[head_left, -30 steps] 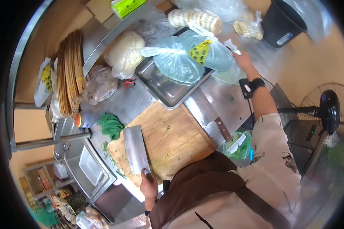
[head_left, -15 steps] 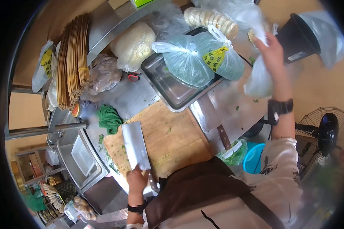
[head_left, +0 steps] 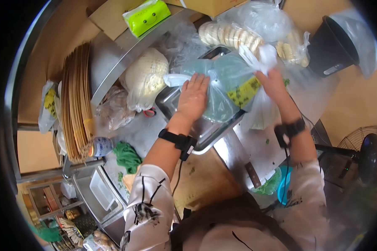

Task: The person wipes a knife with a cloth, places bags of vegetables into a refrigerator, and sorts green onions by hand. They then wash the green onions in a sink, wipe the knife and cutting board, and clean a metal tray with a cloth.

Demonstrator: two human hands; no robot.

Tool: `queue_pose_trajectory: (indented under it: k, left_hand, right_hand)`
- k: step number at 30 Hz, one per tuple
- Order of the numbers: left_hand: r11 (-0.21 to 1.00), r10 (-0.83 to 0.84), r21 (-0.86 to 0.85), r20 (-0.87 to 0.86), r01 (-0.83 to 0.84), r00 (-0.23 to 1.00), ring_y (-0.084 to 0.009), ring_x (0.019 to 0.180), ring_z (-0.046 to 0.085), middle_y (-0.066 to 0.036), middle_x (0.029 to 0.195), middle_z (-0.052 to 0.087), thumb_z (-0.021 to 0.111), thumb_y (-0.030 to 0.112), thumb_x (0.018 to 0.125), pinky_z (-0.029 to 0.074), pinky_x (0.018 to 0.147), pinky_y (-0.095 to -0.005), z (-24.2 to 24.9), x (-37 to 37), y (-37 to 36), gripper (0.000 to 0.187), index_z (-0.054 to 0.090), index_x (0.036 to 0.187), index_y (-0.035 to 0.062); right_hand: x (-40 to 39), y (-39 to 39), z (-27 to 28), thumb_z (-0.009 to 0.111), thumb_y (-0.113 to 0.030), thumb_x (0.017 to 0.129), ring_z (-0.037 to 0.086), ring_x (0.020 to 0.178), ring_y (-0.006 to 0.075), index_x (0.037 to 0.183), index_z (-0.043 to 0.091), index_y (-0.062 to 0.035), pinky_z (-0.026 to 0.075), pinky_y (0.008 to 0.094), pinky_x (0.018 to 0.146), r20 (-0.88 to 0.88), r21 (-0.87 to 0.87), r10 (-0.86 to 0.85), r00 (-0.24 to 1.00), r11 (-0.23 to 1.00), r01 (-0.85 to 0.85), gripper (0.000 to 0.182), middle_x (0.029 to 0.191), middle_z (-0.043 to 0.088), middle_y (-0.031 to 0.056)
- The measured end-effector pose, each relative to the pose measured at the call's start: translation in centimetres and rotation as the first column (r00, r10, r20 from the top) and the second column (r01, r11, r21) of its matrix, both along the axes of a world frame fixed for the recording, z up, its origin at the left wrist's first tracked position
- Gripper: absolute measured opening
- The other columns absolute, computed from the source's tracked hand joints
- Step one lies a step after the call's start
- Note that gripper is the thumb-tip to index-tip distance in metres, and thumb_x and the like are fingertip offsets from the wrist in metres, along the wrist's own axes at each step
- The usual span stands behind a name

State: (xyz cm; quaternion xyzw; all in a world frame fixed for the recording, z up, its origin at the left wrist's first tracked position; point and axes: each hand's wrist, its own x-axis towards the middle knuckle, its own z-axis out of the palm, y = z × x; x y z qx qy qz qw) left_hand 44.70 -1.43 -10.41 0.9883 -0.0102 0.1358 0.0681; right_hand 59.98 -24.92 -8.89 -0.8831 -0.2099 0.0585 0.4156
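My left hand [head_left: 194, 96] lies with fingers stretched out on a knotted, greenish clear plastic bag [head_left: 222, 111] resting on the metal tray [head_left: 165, 100]. Beside its fingertips is the bag's white tied end [head_left: 174, 80]. At the tray's right side, the fingers of my right hand [head_left: 274, 85] are closed on a white plastic bag [head_left: 262, 111], which hangs below them. A second knotted bag with a yellow printed label [head_left: 244, 93] sits between my hands. The contents of the white bag are blurred. My left forearm covers part of the cutting board [head_left: 205, 175].
A cleaver [head_left: 251, 173] lies on the steel counter right of the board. Around the tray are a bag of pale food [head_left: 148, 77], sliced rounds in plastic [head_left: 230, 35], red-handled scissors [head_left: 150, 112] and a black bin [head_left: 333, 46]. Bundled skewers [head_left: 77, 100] stand at left.
My left hand has left the cleaver handle on the board and moved up onto the bag on the tray. My right hand has brought the white bag down and left, beside the tray.
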Motion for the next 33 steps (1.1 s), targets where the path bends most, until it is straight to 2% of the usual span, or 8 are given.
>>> queue_pose_trajectory:
  k: [2, 6, 15, 21, 25, 29, 31, 33]
  left_hand:
    - [1.0, -0.009, 0.008, -0.011, 0.009, 1.0, -0.0291, 0.119, 0.045, -0.012, 0.124, 0.051, 0.064, 0.017, 0.077, 0.031, 0.1, -0.0445, -1.6, 2.0, 0.1, 0.048, 0.051, 0.122, 0.0084]
    - [0.996, -0.01, 0.083, -0.176, 0.025, 0.984, -0.0275, 0.092, 0.057, -0.008, 0.093, 0.062, 0.067, 0.022, 0.074, 0.037, 0.083, -0.0407, -0.2, 3.7, 0.7, 0.03, 0.056, 0.099, 0.0096]
    - [0.97, 0.028, -0.244, 0.112, 0.0, 0.993, -0.0301, 0.072, 0.059, -0.013, 0.079, 0.063, 0.073, 0.016, 0.069, 0.044, 0.066, -0.0388, 10.7, -5.2, 2.1, 0.024, 0.061, 0.086, 0.0042]
    - [0.649, 0.542, -0.734, 0.26, -0.201, 0.799, -0.0129, 0.086, 0.056, -0.005, 0.097, 0.059, 0.063, -0.006, 0.074, 0.046, 0.078, -0.0253, 18.4, -22.8, 0.9, 0.042, 0.048, 0.113, 0.0005]
    - [0.625, 0.65, -0.642, 0.115, -0.443, 0.751, -0.0118, 0.086, 0.056, -0.009, 0.103, 0.057, 0.062, -0.008, 0.073, 0.045, 0.074, -0.0236, 18.5, -34.0, -0.4, 0.063, 0.037, 0.131, 0.0008]
    - [0.463, 0.874, -0.693, 0.253, -0.552, 0.415, -0.0105, 0.077, 0.047, -0.002, 0.095, 0.063, 0.065, -0.001, 0.072, 0.042, 0.072, -0.0234, 19.4, -43.1, -2.9, 0.055, 0.049, 0.125, 0.0038]
    - [0.294, 0.949, -0.511, 0.052, -0.808, 0.312, -0.0116, 0.078, 0.049, -0.003, 0.101, 0.062, 0.065, 0.0, 0.074, 0.042, 0.076, -0.0243, 19.5, -49.3, -4.4, 0.047, 0.054, 0.119, 0.0049]
    - [0.137, 0.99, -0.536, 0.104, -0.833, 0.096, -0.012, 0.08, 0.05, -0.002, 0.099, 0.062, 0.065, 0.001, 0.074, 0.043, 0.077, -0.0243, 19.1, -56.3, -8.0, 0.04, 0.058, 0.114, 0.0056]
  right_hand:
    - [-3.2, -2.1, 2.3, 0.065, -0.02, 0.08, 0.061, 0.083, 0.0177, 0.101, 0.06, 0.0035, 0.047, 0.0284, 0.074, -0.197, 0.038, -0.089, 0.976, 0.994, 0.098, 0.032, 0.085, 0.064, 0.0135]
    - [-9.6, -6.7, 3.3, 0.062, -0.017, 0.081, 0.054, 0.09, 0.0137, 0.098, 0.06, 0.0015, 0.042, 0.029, 0.081, -0.022, 0.572, -0.288, 0.957, 0.782, 0.249, 0.026, 0.094, 0.06, 0.0063]
    - [-13.8, -11.4, 6.7, 0.065, -0.026, 0.08, 0.051, 0.089, 0.0204, 0.091, 0.058, 0.0043, 0.037, 0.0319, 0.082, 0.206, 0.563, -0.228, 0.952, 0.823, 0.076, 0.033, 0.092, 0.055, 0.0112]
    - [-14.7, -14.0, 7.9, 0.062, -0.016, 0.081, 0.052, 0.094, 0.0171, 0.098, 0.059, 0.0047, 0.039, 0.0305, 0.087, 0.146, 0.54, -0.07, 0.987, 0.841, -0.02, 0.027, 0.104, 0.056, 0.0089]
    - [-16.3, -11.0, 7.1, 0.059, -0.009, 0.08, 0.053, 0.097, 0.021, 0.106, 0.058, 0.0062, 0.041, 0.0334, 0.089, 0.075, 0.593, -0.242, 0.967, 0.791, 0.151, 0.03, 0.102, 0.058, 0.0112]
    - [-18.7, -7.5, 8.8, 0.057, -0.008, 0.084, 0.056, 0.097, 0.021, 0.117, 0.051, 0.0081, 0.041, 0.0339, 0.091, -0.109, 0.596, 0.011, 0.994, 0.801, 0.056, 0.037, 0.111, 0.058, 0.0128]
    - [-15.1, -7.8, 6.8, 0.058, -0.012, 0.087, 0.056, 0.095, 0.0187, 0.113, 0.055, 0.0099, 0.042, 0.0319, 0.089, 0.042, 0.076, -0.031, 0.999, 0.997, 0.028, 0.035, 0.107, 0.059, 0.0123]
    - [-17.2, -2.9, 7.4, 0.058, -0.012, 0.087, 0.056, 0.095, 0.0184, 0.113, 0.055, 0.01, 0.042, 0.0316, 0.088, 0.098, 0.118, 0.112, 0.989, 0.985, -0.124, 0.034, 0.107, 0.06, 0.0123]
